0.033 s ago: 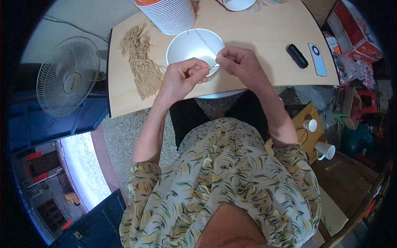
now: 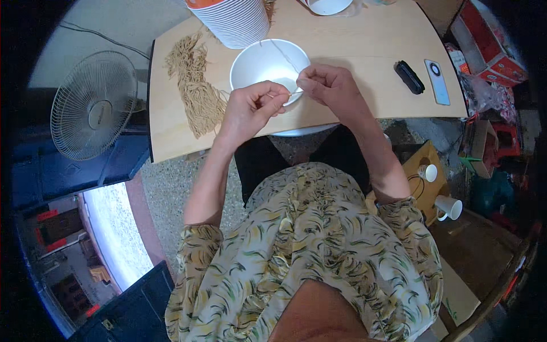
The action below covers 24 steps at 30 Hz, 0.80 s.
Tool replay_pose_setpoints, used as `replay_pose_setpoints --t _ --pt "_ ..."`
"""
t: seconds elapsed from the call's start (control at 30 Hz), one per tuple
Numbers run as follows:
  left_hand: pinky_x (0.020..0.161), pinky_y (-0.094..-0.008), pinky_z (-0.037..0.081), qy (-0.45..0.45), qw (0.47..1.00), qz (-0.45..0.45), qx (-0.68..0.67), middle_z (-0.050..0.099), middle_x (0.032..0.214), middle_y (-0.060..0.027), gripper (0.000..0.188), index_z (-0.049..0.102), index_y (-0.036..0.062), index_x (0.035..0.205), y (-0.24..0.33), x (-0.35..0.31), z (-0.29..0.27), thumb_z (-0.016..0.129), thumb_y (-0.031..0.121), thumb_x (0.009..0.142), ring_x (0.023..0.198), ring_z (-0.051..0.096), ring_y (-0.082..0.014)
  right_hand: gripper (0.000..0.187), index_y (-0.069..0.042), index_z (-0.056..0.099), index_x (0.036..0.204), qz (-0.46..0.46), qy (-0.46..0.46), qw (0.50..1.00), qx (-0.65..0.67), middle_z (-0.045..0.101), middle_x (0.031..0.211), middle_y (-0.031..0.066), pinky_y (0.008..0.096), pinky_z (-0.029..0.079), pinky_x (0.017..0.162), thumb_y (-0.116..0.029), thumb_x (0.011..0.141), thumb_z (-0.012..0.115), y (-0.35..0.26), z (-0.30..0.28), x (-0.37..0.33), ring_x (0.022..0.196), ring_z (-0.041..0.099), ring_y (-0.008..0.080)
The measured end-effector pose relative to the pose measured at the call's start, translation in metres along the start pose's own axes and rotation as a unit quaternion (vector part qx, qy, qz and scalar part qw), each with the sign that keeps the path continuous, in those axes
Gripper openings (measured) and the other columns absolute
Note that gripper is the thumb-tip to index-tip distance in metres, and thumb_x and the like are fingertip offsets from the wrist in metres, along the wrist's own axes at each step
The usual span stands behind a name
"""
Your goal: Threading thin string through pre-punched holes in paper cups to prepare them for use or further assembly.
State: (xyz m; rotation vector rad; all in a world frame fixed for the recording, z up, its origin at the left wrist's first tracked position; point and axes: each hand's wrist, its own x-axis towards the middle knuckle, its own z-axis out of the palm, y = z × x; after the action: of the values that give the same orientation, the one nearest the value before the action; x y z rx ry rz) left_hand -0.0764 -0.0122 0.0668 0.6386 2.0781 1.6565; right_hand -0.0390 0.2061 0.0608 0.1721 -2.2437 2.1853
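Observation:
My left hand and my right hand are held close together over the near rim of a white bowl on a pale wooden table. Both hands pinch a thin pale strand that spans the small gap between their fingertips. Another thin strand runs across the inside of the bowl. Left of the bowl, a heap of tan fibres lies on the table. A stack of white ribbed bowls with an orange rim stands behind it.
A black oblong object and a phone lie on the table's right side. An electric fan stands at the left. Two white cups sit on a low wooden stand at my right, with red boxes beyond.

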Motion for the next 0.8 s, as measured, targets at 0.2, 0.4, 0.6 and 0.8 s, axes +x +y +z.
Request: replay_pose_setpoints --t 0.2,0.4,0.6,0.8 --pt "0.051 -0.024 0.045 0.089 0.972 0.138 0.166 0.068 0.078 -0.0037 0.01 0.073 0.0032 0.098 0.014 -0.004 0.011 0.071 0.007 0.088 0.057 0.058 -0.0079 0.018 -0.004 0.07 0.094 0.106 0.055 0.99 0.077 0.048 0.062 -0.0076 0.02 0.027 0.045 -0.022 0.09 0.072 -0.002 0.015 -0.001 0.05 0.037 0.0018" --pt "0.053 -0.0193 0.045 0.17 0.971 0.129 0.113 0.069 0.081 -0.0023 0.009 0.073 0.0038 0.094 0.002 -0.01 0.021 0.074 0.007 0.086 0.06 0.058 -0.0034 0.017 -0.004 0.07 0.089 0.08 0.072 0.991 0.082 0.051 0.061 -0.0064 0.0209 0.026 0.044 -0.021 0.088 0.072 -0.003 0.029 -0.002 0.05 0.038 0.0022" --pt "0.054 -0.0207 0.048 0.187 0.934 0.221 0.212 0.07 0.082 -0.0034 0.009 0.073 0.0046 0.092 0.0 -0.009 0.021 0.075 0.007 0.084 0.061 0.061 -0.0059 0.018 -0.003 0.069 0.085 0.076 0.06 0.993 0.074 0.052 0.06 -0.0056 0.0204 0.028 0.046 -0.02 0.088 0.072 -0.001 0.03 -0.001 0.05 0.039 0.0027" --pt "0.049 -0.0229 0.044 0.185 0.926 0.247 0.216 0.068 0.08 -0.0039 0.008 0.071 0.0043 0.093 -0.002 -0.009 0.018 0.073 0.005 0.085 0.056 0.058 -0.0067 0.017 -0.003 0.069 0.086 0.099 0.056 0.991 0.071 0.052 0.061 -0.0053 0.0205 0.029 0.046 -0.019 0.088 0.071 -0.007 0.032 -0.002 0.051 0.04 0.0027"
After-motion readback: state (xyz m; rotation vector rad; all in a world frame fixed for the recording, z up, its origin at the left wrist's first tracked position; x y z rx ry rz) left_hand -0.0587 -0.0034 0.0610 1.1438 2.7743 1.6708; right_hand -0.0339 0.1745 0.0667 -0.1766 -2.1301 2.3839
